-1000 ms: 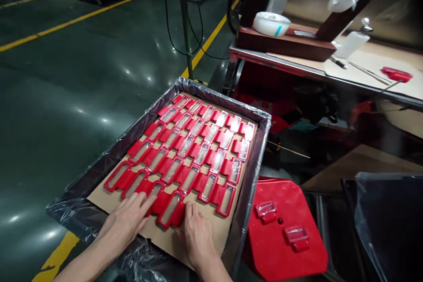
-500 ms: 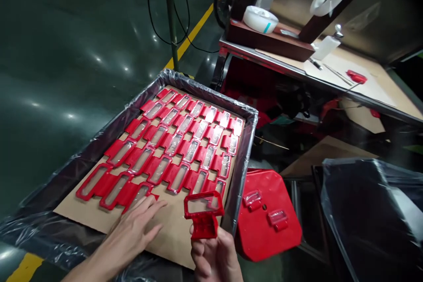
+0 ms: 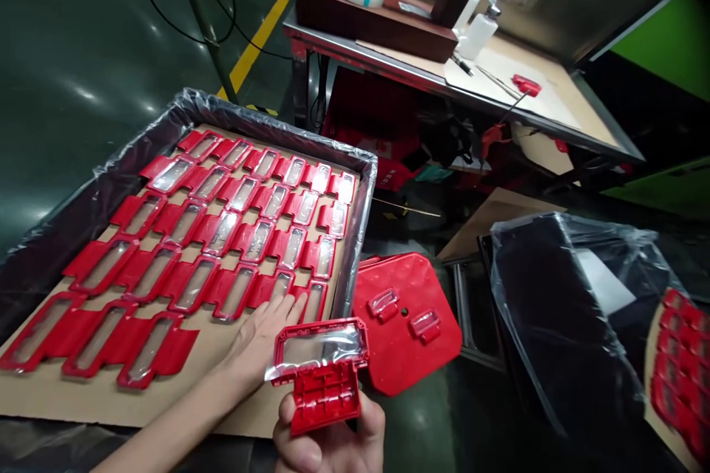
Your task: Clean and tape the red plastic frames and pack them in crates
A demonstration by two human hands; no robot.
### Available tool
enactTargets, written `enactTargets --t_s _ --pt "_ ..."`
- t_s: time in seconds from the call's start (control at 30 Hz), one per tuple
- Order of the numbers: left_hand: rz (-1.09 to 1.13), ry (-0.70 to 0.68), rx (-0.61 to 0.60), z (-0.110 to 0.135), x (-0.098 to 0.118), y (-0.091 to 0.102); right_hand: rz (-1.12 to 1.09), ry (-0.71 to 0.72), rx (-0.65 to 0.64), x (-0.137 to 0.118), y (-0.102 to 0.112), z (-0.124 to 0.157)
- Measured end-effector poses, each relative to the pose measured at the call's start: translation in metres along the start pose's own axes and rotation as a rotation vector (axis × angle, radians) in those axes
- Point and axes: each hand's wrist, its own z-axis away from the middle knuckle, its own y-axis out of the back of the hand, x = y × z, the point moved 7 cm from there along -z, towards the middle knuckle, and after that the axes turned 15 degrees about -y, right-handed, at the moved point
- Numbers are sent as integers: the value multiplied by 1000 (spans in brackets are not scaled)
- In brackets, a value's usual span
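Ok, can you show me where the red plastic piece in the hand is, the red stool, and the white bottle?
Red plastic windowed piece (image 3: pixel 325 375), head view, on its ribbed lower block.
Red plastic stool (image 3: pixel 410 347), head view, on its flat seat.
White bottle with pump top (image 3: pixel 480 31), head view, on its body.

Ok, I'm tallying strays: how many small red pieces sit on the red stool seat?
2. One piece lies left of the stool seat centre hole, the other piece right of it; none looks hidden.

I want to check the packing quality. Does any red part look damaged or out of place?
The red part held in the right hand has clear film peeling off at its left corner. Two small red parts lie loose on the red stool, outside the tray.
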Motion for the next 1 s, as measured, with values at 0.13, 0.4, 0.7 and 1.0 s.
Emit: enactTargets --t_s 0.13,0.4,0.7,1.0 --pt "-28 -20 -101 -11 -19 -35 42 -56 136 1 16 14" --pt "-82 -49 -81 -13 -31 -40 105 -52 175 -1 34 29" --pt "-67 -119 66 -11 -22 -18 47 -12 181 -15 27 34" --pt "1196 453 86 28 -6 14 -43 164 124 -56 10 71"
